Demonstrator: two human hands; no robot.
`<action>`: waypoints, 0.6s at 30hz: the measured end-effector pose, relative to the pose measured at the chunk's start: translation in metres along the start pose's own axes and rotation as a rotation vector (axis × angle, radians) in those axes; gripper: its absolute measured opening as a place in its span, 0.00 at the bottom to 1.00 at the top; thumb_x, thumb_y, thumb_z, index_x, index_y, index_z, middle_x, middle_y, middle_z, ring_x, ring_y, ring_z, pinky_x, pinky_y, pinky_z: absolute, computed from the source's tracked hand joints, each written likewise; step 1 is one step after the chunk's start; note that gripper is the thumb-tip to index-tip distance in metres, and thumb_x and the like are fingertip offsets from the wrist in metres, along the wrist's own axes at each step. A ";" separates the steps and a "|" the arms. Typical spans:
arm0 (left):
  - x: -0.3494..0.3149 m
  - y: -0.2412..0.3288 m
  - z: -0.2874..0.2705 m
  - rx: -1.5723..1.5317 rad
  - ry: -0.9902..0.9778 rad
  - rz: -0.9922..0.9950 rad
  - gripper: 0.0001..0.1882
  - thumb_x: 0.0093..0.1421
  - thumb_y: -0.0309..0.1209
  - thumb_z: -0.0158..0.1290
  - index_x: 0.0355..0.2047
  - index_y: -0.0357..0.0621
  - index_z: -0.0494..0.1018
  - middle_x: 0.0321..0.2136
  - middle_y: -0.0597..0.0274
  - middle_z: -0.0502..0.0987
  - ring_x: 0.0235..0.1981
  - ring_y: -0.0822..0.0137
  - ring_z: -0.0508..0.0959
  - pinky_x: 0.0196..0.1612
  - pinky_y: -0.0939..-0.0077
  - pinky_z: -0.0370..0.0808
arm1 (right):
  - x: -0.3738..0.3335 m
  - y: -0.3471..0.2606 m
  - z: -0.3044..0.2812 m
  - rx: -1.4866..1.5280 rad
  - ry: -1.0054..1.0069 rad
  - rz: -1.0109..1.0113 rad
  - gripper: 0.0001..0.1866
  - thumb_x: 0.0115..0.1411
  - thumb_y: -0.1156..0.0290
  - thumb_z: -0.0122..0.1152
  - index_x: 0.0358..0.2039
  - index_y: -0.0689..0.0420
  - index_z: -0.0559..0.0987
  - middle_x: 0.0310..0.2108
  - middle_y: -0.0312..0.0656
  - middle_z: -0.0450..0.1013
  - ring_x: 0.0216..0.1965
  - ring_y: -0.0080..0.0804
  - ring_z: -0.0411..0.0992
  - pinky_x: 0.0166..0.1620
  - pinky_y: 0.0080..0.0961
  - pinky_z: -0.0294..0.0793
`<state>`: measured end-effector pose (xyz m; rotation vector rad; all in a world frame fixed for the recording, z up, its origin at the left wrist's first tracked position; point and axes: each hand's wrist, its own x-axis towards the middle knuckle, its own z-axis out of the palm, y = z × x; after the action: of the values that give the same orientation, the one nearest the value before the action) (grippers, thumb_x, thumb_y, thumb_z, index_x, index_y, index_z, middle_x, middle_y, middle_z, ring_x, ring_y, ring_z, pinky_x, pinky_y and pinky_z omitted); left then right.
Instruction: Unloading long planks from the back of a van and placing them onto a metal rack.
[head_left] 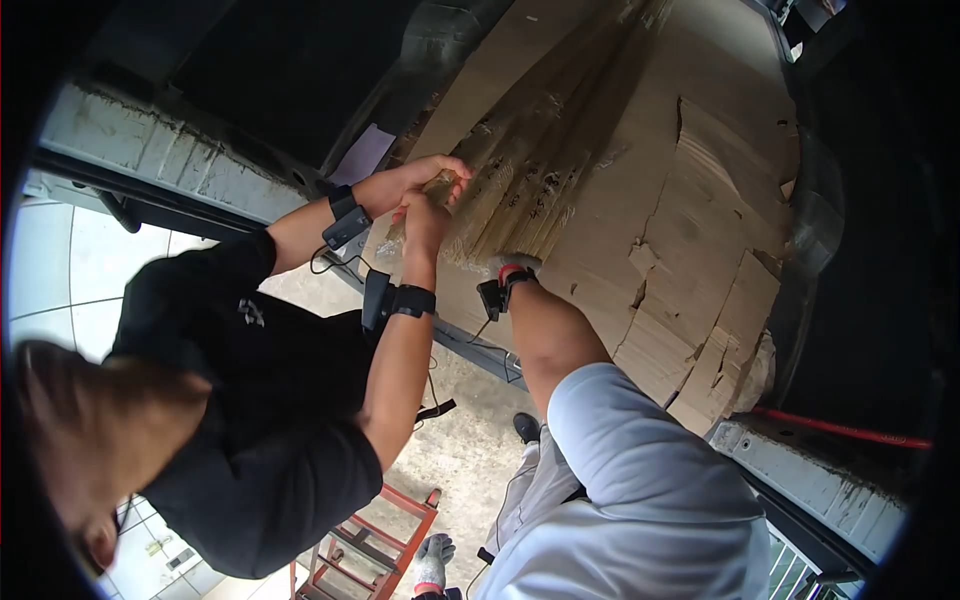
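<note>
A long bundle of thin brownish strips (540,190), wrapped in clear plastic with dark handwritten marks, lies on cardboard and runs away from me. At its near end is my right hand (516,265), in a grey glove with a red cuff. It is closed on the bundle's end, though the fingers are largely hidden. My left hand (434,560), also gloved, hangs low near the bottom edge, fingers apart and nothing in it. To the left, a co-worker in black has both bare hands (430,200) closed on the plastic-wrapped left edge of the bundle.
Torn, creased cardboard (690,290) covers the vehicle's cargo floor. Worn metal door frames (170,150) border the opening. A red ladder (375,540) stands on the ground below, beside the co-worker (250,430). A red strip (840,428) lies at the right edge.
</note>
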<state>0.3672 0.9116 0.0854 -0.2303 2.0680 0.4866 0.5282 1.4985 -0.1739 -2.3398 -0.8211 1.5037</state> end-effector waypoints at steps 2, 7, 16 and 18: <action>0.002 -0.005 -0.002 0.029 0.000 -0.031 0.19 0.72 0.40 0.49 0.50 0.37 0.76 0.41 0.50 0.83 0.38 0.58 0.85 0.45 0.64 0.82 | 0.001 0.002 -0.005 -0.019 -0.057 -0.006 0.25 0.55 0.48 0.66 0.40 0.57 0.76 0.39 0.51 0.76 0.37 0.43 0.77 0.41 0.40 0.77; 0.011 -0.009 0.002 0.069 -0.033 -0.101 0.19 0.72 0.40 0.49 0.50 0.37 0.77 0.42 0.50 0.83 0.39 0.57 0.85 0.45 0.64 0.82 | 0.007 0.009 -0.009 -0.068 -0.182 -0.008 0.23 0.56 0.48 0.65 0.37 0.56 0.77 0.35 0.49 0.76 0.34 0.42 0.76 0.38 0.40 0.75; 0.026 0.021 -0.001 0.004 -0.078 0.004 0.19 0.70 0.40 0.52 0.49 0.35 0.76 0.38 0.54 0.83 0.37 0.60 0.84 0.43 0.67 0.82 | 0.019 0.004 0.008 -0.118 -0.175 -0.032 0.19 0.57 0.48 0.63 0.31 0.53 0.78 0.29 0.45 0.76 0.28 0.39 0.75 0.32 0.38 0.73; 0.035 0.026 0.001 0.001 -0.087 0.014 0.19 0.70 0.41 0.52 0.50 0.36 0.76 0.39 0.54 0.83 0.36 0.61 0.84 0.42 0.68 0.82 | 0.015 0.002 0.008 -0.126 -0.161 -0.038 0.18 0.58 0.48 0.63 0.29 0.52 0.79 0.27 0.44 0.76 0.27 0.38 0.74 0.31 0.38 0.73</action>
<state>0.3406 0.9369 0.0612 -0.1907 1.9862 0.4960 0.5267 1.5049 -0.1899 -2.2980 -1.0216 1.6882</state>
